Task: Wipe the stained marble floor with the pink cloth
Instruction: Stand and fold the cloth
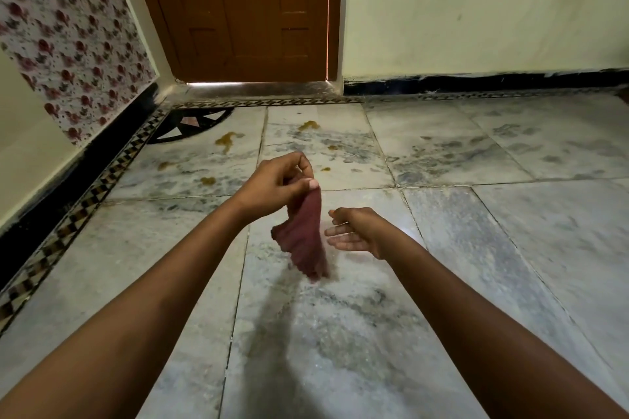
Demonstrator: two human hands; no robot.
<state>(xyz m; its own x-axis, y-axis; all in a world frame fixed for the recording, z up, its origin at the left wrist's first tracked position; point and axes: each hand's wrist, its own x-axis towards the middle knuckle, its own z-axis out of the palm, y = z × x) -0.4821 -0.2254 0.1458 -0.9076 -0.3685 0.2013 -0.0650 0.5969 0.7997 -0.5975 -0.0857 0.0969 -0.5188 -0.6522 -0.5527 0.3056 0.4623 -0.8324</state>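
My left hand pinches the top edge of the pink cloth, which hangs down limp above the marble floor. To the right of the hanging cloth my right hand is held palm up with its fingers straight, holding nothing; whether its fingertips touch the cloth is unclear. Yellowish-brown stains lie on the floor farther ahead: one at the left, one near the middle, and smaller spots closer in.
A brown wooden door stands shut straight ahead. A pale wall with a floral panel runs along the left, with a black skirting and a patterned tile border below it. Another pale wall closes the right.
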